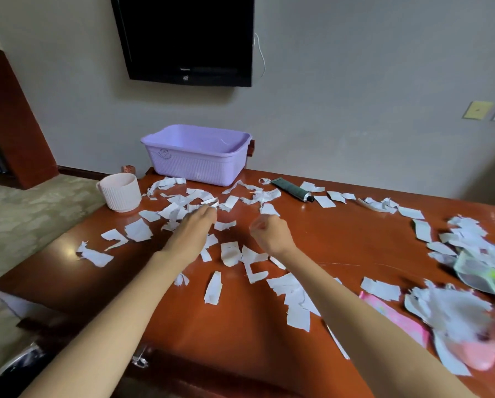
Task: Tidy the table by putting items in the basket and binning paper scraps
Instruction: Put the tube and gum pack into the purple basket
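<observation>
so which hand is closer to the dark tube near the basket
Right. The right hand sits just in front of the tube, slightly to its left; the left hand is farther left among the paper scraps, nearer the cup.

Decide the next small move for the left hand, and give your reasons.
Probably pinch the paper scrap at the left hand's fingertips and lift it. That hand reaches into the thick scatter on the table, and the scrap lies right at its tips. Whether it is gripped yet is unclear. The right hand is curled nearby.
</observation>
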A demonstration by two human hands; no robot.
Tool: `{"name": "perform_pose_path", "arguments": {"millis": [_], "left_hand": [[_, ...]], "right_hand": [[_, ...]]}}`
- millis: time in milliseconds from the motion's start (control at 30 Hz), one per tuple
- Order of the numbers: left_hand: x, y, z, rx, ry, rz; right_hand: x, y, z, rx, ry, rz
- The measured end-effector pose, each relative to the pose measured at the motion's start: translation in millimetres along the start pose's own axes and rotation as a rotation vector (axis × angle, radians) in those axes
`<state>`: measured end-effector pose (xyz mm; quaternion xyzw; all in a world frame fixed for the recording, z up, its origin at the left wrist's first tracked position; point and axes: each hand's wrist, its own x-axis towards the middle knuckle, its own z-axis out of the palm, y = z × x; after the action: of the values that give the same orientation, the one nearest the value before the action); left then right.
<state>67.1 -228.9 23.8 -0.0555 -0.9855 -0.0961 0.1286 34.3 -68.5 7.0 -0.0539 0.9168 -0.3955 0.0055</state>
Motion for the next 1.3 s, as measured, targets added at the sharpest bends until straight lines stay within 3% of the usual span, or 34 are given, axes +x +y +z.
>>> {"name": "perform_pose_path", "arguments": {"millis": [67,167,267,367,467,600,667,767,867,933,1067,1300], "left_hand": [[7.5,17.2,1.2,-0.042,0.093,0.040],[18.8,45.5,0.7,-0.287,0.298,0.013],[32.7,68.5,3.7,-0.721,0.542,-0.158],[44.7,79.5,11.7,-0.994,0.512,-0.374],[56.9,82.6,23.2,-0.921,0.176,-0.413],[66.5,84.7,28.2,-0.772,-0.306,-0.191],[72.8,88.7,28.8,-0.647,-0.453,-0.115],[88.8,90.6,36.6,-0.591,-0.454,-0.181],[107.5,88.4,47.7,-0.585,-0.366,-0.329],[118.3,87.0,53.1,-0.581,-0.333,-0.402],[147.7,82.5,64.3,-0.664,-0.273,-0.468],[198.3,80.5,63.6,-0.653,-0.276,-0.388]], "right_hand": [[-0.4,3.3,-5.9,0.181,-0.037,0.079],[-3.4,2.0,-14.6,0.694,-0.154,0.296],[-5.6,3.8,-19.3,1.055,-0.319,0.392],[-3.0,7.4,-30.3,1.248,-0.286,0.441],[8.1,17.1,-41.2,1.123,-0.117,0.486],[25.0,34.1,-51.4,0.938,0.007,0.380],[33.7,41.8,-58.3,0.857,-0.001,0.325],[53.1,50.2,-66.4,0.668,0.072,0.313],[76.8,67.0,-69.7,0.075,0.247,0.223],[90.3,74.9,-70.1,-0.175,0.250,0.139],[128.2,79.2,-71.7,-0.454,0.159,0.068],[179.3,89.0,-60.7,-0.722,0.030,0.116]]}}
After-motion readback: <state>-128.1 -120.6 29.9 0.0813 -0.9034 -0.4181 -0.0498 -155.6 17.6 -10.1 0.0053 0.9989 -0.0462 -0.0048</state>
